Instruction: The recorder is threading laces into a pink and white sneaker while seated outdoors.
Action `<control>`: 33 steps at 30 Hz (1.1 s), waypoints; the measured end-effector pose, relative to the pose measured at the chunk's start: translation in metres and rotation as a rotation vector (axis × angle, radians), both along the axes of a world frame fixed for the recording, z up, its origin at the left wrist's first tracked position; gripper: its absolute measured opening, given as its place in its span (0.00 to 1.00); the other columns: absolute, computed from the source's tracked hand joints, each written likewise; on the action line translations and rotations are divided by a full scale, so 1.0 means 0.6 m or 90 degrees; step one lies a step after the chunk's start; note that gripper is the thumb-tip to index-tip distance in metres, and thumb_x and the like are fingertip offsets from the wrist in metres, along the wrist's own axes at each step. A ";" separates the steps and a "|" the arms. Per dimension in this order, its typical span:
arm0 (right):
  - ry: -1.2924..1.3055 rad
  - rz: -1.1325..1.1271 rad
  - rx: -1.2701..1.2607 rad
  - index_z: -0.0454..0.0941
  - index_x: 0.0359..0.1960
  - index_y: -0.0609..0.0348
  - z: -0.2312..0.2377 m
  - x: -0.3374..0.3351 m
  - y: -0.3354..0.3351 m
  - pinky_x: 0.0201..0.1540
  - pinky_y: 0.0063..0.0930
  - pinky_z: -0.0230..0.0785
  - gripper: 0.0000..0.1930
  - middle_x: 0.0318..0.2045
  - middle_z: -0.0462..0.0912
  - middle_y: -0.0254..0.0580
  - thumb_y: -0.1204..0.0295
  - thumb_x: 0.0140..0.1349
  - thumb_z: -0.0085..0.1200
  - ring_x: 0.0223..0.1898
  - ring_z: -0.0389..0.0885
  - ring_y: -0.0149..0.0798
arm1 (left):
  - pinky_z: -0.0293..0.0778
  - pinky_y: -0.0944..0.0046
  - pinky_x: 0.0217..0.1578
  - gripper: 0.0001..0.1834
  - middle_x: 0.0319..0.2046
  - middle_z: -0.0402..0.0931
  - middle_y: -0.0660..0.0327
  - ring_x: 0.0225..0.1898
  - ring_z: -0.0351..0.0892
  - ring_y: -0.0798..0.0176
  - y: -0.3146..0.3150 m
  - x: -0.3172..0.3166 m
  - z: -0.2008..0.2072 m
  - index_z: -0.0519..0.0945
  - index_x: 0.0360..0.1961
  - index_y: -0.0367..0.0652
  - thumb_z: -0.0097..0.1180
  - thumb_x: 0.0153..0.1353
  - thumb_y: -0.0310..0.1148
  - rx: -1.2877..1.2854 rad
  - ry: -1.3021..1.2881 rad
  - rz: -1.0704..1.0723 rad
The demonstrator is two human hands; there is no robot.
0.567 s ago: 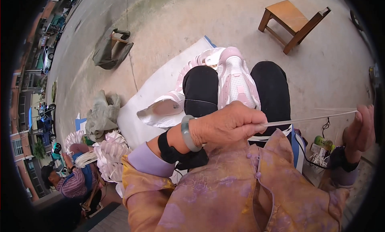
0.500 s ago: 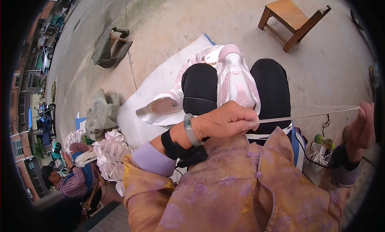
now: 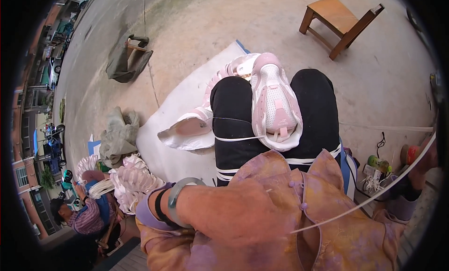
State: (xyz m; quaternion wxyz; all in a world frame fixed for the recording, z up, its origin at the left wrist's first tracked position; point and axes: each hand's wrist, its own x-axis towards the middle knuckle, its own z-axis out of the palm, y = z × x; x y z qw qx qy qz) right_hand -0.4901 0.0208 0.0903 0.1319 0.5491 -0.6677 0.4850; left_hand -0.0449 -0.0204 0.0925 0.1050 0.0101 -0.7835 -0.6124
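A pale pink and white shoe upper (image 3: 277, 98) lies lengthwise between my black-clad knees, toe pointing away, heel toward me. My left hand (image 3: 234, 210), with a stone bangle on its wrist, is low in front of my chest, closed on a white cord (image 3: 362, 205). That cord slants up to my right hand (image 3: 424, 156) at the far right edge, where it bends back. My right hand is dim and blurred; its fingers are partly hidden, curled by the cord. More white cord crosses my thighs. Another upper (image 3: 189, 130) lies open to the left of my knee.
A white sheet (image 3: 163, 116) lies under a row of linked uppers. Bundled uppers (image 3: 133, 182) sit at the left, near a person (image 3: 91, 212) in checked clothing. A wooden chair (image 3: 336, 18) stands at the far right. A red spool (image 3: 410, 154) is near my right hand.
My left hand has dropped from above the shoe upper toward my belly, drawing the cord down with it. The upper's heel is now uncovered. My right hand has moved slightly lower.
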 end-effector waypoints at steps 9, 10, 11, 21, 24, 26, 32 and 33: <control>-0.061 0.090 0.327 0.75 0.32 0.63 -0.278 -0.143 -0.091 0.23 0.19 0.56 0.08 0.17 0.63 0.27 0.70 0.63 0.49 0.21 0.60 0.22 | 0.65 0.72 0.21 0.09 0.17 0.70 0.64 0.18 0.68 0.74 -0.069 0.014 -0.097 0.76 0.33 0.32 0.48 0.64 0.29 0.208 -0.194 0.350; -0.050 0.131 0.376 0.74 0.30 0.62 -0.285 -0.079 -0.106 0.20 0.21 0.55 0.08 0.14 0.61 0.29 0.70 0.63 0.49 0.18 0.59 0.23 | 0.65 0.72 0.21 0.09 0.17 0.70 0.64 0.18 0.68 0.74 -0.071 0.003 -0.108 0.76 0.33 0.32 0.48 0.64 0.29 0.208 -0.195 0.348; -0.050 0.193 0.400 0.73 0.27 0.62 -0.298 -0.036 -0.119 0.20 0.22 0.55 0.09 0.13 0.59 0.33 0.69 0.62 0.50 0.16 0.58 0.25 | 0.66 0.72 0.21 0.09 0.16 0.69 0.64 0.18 0.67 0.73 -0.069 -0.006 -0.120 0.76 0.33 0.33 0.48 0.64 0.28 0.080 -0.167 0.399; -0.169 0.814 0.363 0.76 0.28 0.55 -0.059 0.269 -0.133 0.21 0.30 0.65 0.04 0.17 0.74 0.41 0.71 0.55 0.57 0.19 0.74 0.44 | 0.57 0.59 0.58 0.44 0.52 0.69 0.48 0.56 0.68 0.57 -0.112 -0.120 -0.118 0.51 0.63 0.34 0.62 0.49 0.33 -0.019 -0.037 0.316; -0.231 0.776 0.378 0.75 0.28 0.57 -0.041 0.239 -0.136 0.21 0.28 0.63 0.05 0.16 0.73 0.41 0.71 0.57 0.55 0.17 0.73 0.41 | 0.56 0.55 0.57 0.24 0.30 0.78 0.60 0.33 0.74 0.58 -0.122 -0.120 -0.121 0.71 0.51 0.38 0.58 0.52 0.30 0.038 -0.022 0.262; -0.260 0.682 0.411 0.75 0.27 0.58 -0.052 0.202 -0.137 0.21 0.26 0.62 0.05 0.15 0.71 0.40 0.71 0.58 0.54 0.17 0.71 0.37 | 0.63 0.59 0.51 0.11 0.26 0.77 0.60 0.28 0.74 0.60 -0.125 -0.111 -0.127 0.78 0.39 0.39 0.56 0.55 0.29 0.049 0.004 0.297; -0.358 0.325 0.486 0.72 0.22 0.62 -0.196 0.030 -0.139 0.22 0.21 0.60 0.10 0.14 0.67 0.38 0.71 0.59 0.51 0.18 0.66 0.25 | 0.69 0.66 0.27 0.06 0.21 0.76 0.58 0.24 0.75 0.63 -0.129 -0.057 -0.127 0.81 0.32 0.37 0.55 0.57 0.26 0.100 -0.166 0.363; -0.347 0.317 0.468 0.72 0.22 0.62 -0.228 0.005 -0.140 0.22 0.21 0.60 0.10 0.14 0.67 0.38 0.71 0.59 0.51 0.18 0.66 0.25 | 0.68 0.66 0.26 0.06 0.20 0.76 0.58 0.23 0.74 0.64 -0.127 -0.044 -0.137 0.81 0.33 0.36 0.54 0.57 0.26 0.115 -0.179 0.373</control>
